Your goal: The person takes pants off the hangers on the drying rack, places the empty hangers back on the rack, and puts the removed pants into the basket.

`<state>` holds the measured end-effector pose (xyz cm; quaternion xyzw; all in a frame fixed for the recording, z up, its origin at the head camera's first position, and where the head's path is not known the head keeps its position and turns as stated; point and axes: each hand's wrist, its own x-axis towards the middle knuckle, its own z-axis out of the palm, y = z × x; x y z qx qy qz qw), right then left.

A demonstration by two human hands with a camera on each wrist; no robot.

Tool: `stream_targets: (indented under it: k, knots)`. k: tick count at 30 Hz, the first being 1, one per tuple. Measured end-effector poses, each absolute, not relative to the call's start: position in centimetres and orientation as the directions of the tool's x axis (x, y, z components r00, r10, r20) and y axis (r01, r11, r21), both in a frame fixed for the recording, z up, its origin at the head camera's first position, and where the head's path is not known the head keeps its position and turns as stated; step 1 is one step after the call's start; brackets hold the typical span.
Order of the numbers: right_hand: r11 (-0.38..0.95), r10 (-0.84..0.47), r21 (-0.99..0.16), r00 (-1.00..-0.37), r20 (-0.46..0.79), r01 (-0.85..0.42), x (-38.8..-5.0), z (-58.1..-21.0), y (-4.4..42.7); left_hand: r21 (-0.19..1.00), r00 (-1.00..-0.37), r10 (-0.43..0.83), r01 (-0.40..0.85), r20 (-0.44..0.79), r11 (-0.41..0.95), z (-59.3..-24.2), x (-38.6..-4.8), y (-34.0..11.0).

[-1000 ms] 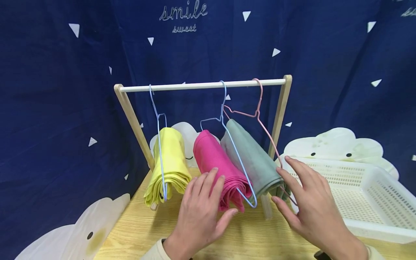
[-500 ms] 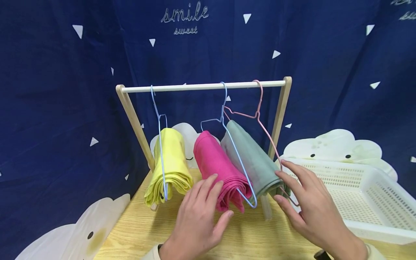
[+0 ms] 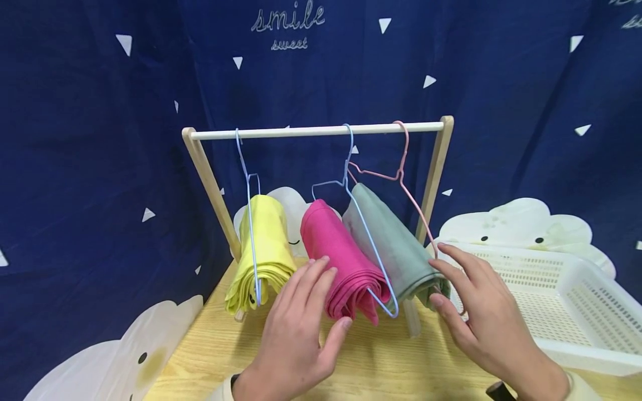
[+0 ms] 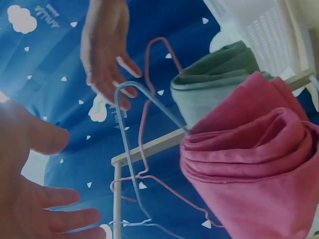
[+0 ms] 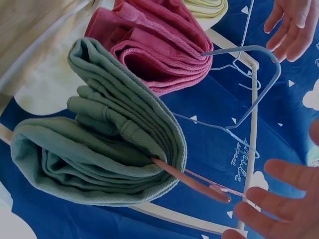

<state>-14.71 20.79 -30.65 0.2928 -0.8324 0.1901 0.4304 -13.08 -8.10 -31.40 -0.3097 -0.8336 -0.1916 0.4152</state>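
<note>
Three folded cloths hang over wire hangers: a yellow cloth (image 3: 266, 239), a pink cloth (image 3: 341, 250) and a grey-green cloth (image 3: 393, 245). Blue hangers carry the yellow and pink ones; a pink hanger (image 3: 413, 203) carries the green one. My left hand (image 3: 296, 334) is just in front of the pink cloth, fingers spread; the left wrist view shows a gap between them. Beside the green cloth's near end, my right hand (image 3: 486, 312) has its fingers loosely bent. In the right wrist view those fingers (image 5: 279, 204) are close to the pink hanger's corner, holding nothing.
The hangers hook over the white bar (image 3: 316, 131) of a small wooden-ended rack on a wood-grain table (image 3: 381, 367). To the right stands a white perforated basket (image 3: 592, 356). A dark blue curtain (image 3: 521, 128) with white shapes hangs behind.
My left hand has shifted slightly left, away from the pink cloth. My right hand has drawn a little to the right of the green cloth. The hung cloths look unchanged.
</note>
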Motion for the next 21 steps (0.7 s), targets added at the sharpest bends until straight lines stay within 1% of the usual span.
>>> stream_targets:
  k: [4,12,21]
  knots:
    - [0.757,-0.295,-0.071,-0.437,0.85,-0.65,-14.8,-30.6,20.9,0.072,-0.452,0.34,0.68,0.825,0.729,-30.7,-12.8,-8.5]
    - [0.783,-0.281,-0.077,-0.462,0.841,-0.617,-14.8,-30.3,21.2,0.142,-0.506,0.309,0.671,0.805,0.728,-29.1,-12.7,-10.0]
    - [0.811,-0.248,-0.101,-0.494,0.834,-0.576,-14.4,-30.0,21.3,0.17,-0.53,0.229,0.601,0.817,0.781,-27.2,-12.8,-12.5]
